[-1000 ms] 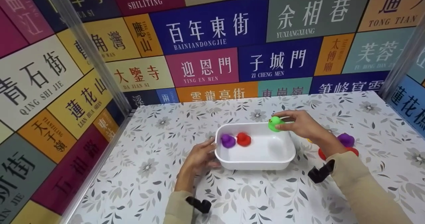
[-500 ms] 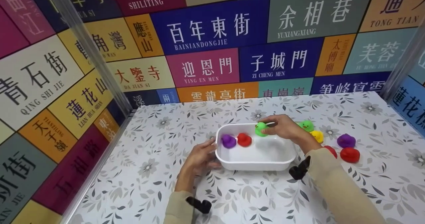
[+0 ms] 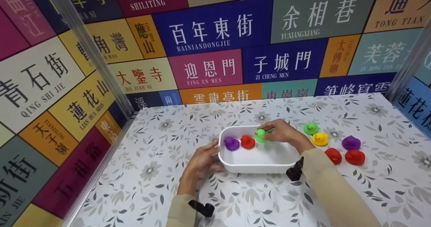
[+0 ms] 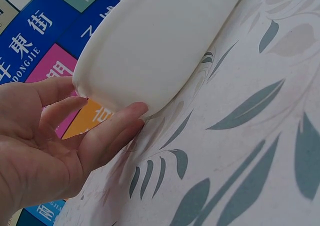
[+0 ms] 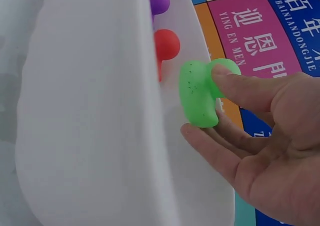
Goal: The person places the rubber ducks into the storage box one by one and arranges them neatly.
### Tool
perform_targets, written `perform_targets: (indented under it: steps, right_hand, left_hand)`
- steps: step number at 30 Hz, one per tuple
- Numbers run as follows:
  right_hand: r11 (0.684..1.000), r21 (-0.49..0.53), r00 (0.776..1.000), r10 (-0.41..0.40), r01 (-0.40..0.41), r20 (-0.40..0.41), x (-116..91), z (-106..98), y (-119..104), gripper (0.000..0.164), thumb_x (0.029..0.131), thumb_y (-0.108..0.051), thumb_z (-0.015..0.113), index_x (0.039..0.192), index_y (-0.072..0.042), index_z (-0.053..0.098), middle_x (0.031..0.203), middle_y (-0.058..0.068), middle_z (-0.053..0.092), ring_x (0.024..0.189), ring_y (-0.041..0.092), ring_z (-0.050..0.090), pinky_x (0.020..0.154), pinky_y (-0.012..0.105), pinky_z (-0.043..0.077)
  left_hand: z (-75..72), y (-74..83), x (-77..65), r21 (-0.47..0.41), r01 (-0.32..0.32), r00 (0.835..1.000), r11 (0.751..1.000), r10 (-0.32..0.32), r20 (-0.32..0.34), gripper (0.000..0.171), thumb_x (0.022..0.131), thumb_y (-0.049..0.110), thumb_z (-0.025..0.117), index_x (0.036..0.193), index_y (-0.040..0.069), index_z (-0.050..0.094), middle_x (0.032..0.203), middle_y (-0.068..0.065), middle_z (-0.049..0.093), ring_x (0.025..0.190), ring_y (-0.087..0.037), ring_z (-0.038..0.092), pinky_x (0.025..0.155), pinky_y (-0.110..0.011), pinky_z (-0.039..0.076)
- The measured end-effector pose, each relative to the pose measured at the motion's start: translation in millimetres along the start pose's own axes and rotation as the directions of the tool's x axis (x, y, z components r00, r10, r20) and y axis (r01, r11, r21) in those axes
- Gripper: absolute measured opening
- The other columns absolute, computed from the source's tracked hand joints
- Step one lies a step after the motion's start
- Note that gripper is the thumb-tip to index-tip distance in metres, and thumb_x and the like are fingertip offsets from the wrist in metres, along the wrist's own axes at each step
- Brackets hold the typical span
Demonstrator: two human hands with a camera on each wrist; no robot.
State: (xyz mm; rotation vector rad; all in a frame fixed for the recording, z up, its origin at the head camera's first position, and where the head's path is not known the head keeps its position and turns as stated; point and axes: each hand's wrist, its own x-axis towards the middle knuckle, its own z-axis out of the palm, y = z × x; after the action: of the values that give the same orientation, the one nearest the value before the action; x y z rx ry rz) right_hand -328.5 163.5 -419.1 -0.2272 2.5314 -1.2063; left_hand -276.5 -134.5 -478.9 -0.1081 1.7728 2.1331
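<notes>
Beige sleeves [image 3: 340,193] come nearest; the left hand [image 3: 203,158], fingers loosely spread, touches one end of a white tub [image 3: 257,168]; within it are a purple duck [image 3: 232,143], a red duck [image 3: 248,142] and, just beside the red, a green duck [image 3: 260,135] pinched between thumb and fingers of the right hand [image 3: 284,131]; behind stands a lettered wall [image 3: 215,28]

Tub [image 3: 257,168] on table [image 3: 249,203], wall [image 3: 208,68] behind.
My left hand [image 3: 204,158] touches its left end; my right hand [image 3: 281,131] is over its rear half with the held duck [image 3: 260,136]. Left of that, inside: middle duck [image 3: 247,142], then end duck [image 3: 232,143]. Five other ducks [image 3: 320,139] on the table, right. Can't tell if the held one touches the tub floor.
</notes>
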Motion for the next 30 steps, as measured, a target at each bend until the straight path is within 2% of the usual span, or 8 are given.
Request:
perform_targets:
  steps: [7,12,15,22,25,30]
  right_hand:
    - [0.996,-0.055,0.998,0.067,-0.067,-0.007,2.3,5.5,0.6,0.045,0.089,-0.008,0.072,0.133,-0.007,0.065,0.141,0.023,0.058,0.136,0.041,0.049,0.110,0.049,0.052]
    - [0.989,0.000,0.989,0.145,-0.145,-0.013,3.6,9.6,-3.7,0.046,0.088,-0.005,0.074,0.133,-0.006,0.065,0.141,0.021,0.058,0.135,0.036,0.053,0.102,0.039,0.058]
    - [0.986,-0.002,0.986,0.164,-0.164,-0.027,3.2,12.3,-7.0,0.046,0.087,-0.005,0.075,0.132,-0.006,0.066,0.140,0.020,0.058,0.133,0.034,0.055,0.096,0.033,0.060]
    - [0.987,-0.060,0.988,0.147,-0.150,-0.052,5.6,17.1,-6.0,0.044,0.087,-0.003,0.071,0.130,-0.004,0.066,0.136,0.021,0.062,0.133,0.037,0.053,0.114,0.046,0.047]
    - [0.985,-0.059,0.986,0.158,-0.161,-0.045,5.9,16.9,-5.1,0.044,0.089,-0.004,0.069,0.133,-0.004,0.065,0.138,0.022,0.061,0.135,0.038,0.051,0.116,0.048,0.045]
    - [0.987,-0.013,0.987,0.162,-0.162,-0.014,1.0,10.6,-7.0,0.045,0.091,-0.007,0.068,0.135,-0.003,0.062,0.143,0.023,0.057,0.134,0.039,0.052,0.112,0.048,0.049]
  left_hand:
    - [-0.3,-0.4,-0.9,-0.006,-0.005,1.000,1.000,0.005,0.009,0.058,0.100,0.016,0.058,0.154,0.012,0.036,0.161,-0.020,0.034,0.121,-0.040,0.063,0.074,-0.045,0.067]
    - [-0.7,-0.7,0.5,0.030,-0.019,1.000,0.999,0.018,0.001,0.057,0.100,0.017,0.058,0.153,0.011,0.039,0.160,-0.020,0.035,0.124,-0.041,0.061,0.076,-0.045,0.066]
    - [-1.4,-1.4,0.9,0.051,-0.029,1.000,0.998,0.029,-0.002,0.056,0.100,0.017,0.059,0.152,0.010,0.040,0.160,-0.020,0.034,0.126,-0.042,0.059,0.077,-0.045,0.066]
    - [-1.2,-1.6,1.2,0.043,-0.032,0.999,0.999,0.032,-0.002,0.056,0.100,0.017,0.059,0.152,0.010,0.040,0.165,-0.015,0.027,0.127,-0.044,0.058,0.078,-0.046,0.066]
    - [-0.5,-1.2,1.4,0.038,-0.029,1.000,0.999,0.029,-0.007,0.056,0.099,0.017,0.060,0.152,0.010,0.040,0.164,-0.015,0.028,0.127,-0.042,0.059,0.077,-0.045,0.066]
    - [-0.6,-1.4,2.3,0.039,-0.030,0.999,0.999,0.031,-0.009,0.056,0.099,0.016,0.059,0.152,0.010,0.040,0.164,-0.014,0.028,0.124,-0.041,0.061,0.076,-0.045,0.067]
